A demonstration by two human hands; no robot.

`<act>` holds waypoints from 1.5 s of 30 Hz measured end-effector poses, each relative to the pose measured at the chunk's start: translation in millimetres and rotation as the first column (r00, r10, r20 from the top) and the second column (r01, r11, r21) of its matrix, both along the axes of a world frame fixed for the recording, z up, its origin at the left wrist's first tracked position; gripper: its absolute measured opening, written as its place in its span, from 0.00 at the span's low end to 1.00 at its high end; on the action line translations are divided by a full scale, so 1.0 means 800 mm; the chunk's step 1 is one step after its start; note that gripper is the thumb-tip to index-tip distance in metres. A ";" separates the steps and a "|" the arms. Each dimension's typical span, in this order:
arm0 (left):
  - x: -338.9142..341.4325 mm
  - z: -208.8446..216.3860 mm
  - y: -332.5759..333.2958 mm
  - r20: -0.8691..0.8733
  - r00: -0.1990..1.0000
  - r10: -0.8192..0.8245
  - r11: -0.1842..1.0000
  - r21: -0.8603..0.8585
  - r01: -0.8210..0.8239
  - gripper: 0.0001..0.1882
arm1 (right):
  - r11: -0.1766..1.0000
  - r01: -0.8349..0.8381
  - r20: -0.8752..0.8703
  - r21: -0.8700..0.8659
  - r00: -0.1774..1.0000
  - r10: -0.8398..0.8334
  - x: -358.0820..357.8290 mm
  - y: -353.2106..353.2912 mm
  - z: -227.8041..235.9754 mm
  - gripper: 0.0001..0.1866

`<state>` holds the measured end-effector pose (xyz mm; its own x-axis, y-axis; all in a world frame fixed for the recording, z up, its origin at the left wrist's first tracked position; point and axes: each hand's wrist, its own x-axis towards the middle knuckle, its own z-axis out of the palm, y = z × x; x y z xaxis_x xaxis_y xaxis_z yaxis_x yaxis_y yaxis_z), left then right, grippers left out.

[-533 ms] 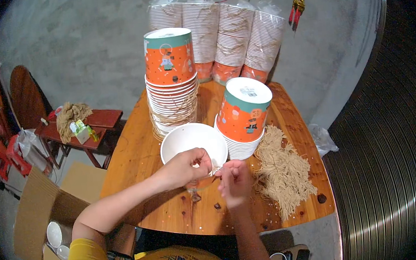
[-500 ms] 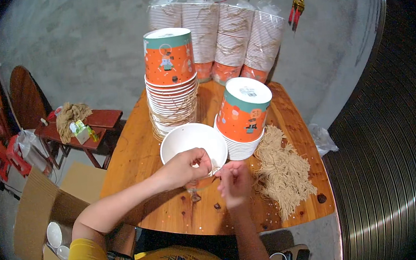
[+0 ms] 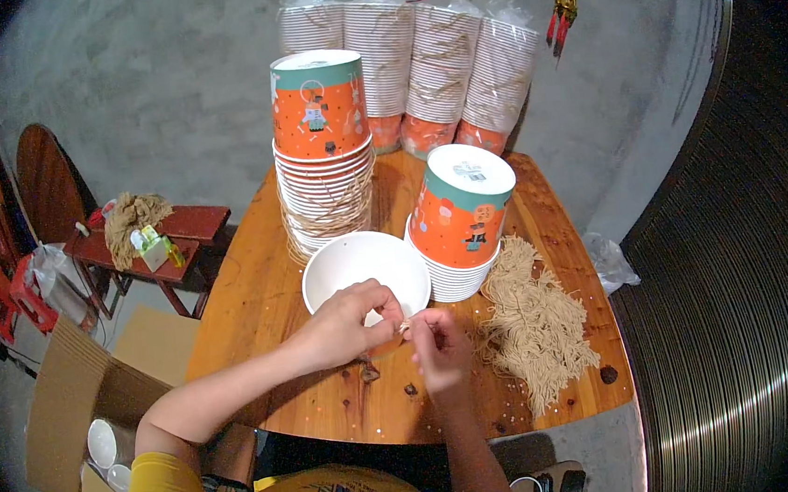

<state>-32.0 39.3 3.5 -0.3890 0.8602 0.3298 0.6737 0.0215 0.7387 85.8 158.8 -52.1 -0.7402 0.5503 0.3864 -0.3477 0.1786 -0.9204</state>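
Item: white paper bowl, open side up on the wooden surface, taken as landmark.

My left hand rests at the bowl's near rim, fingers curled, thumb and forefinger pinching a short piece of tan string. My right hand, just right of it, pinches the same string (fingertips of both hands nearly touching).

Behind the bowl: tall stack of orange printed bowls, string looped round its lower part. Right of the bowl: shorter tilted stack. Right and nearer: heap of cut string. Far behind: four wrapped sleeves of bowls. Left, on the floor: cardboard box.
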 end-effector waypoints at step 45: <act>0.002 -0.013 -0.019 -0.144 0.978 0.148 0.985 0.112 -0.132 0.06 | 0.901 0.229 0.147 0.369 0.943 -0.300 0.013 -0.019 0.040 0.04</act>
<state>-30.3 24.0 -7.0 -0.4422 0.7600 0.4762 0.7733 0.0541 0.6317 96.0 143.8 -20.4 -0.6656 0.5961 0.4491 -0.0630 0.5547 -0.8297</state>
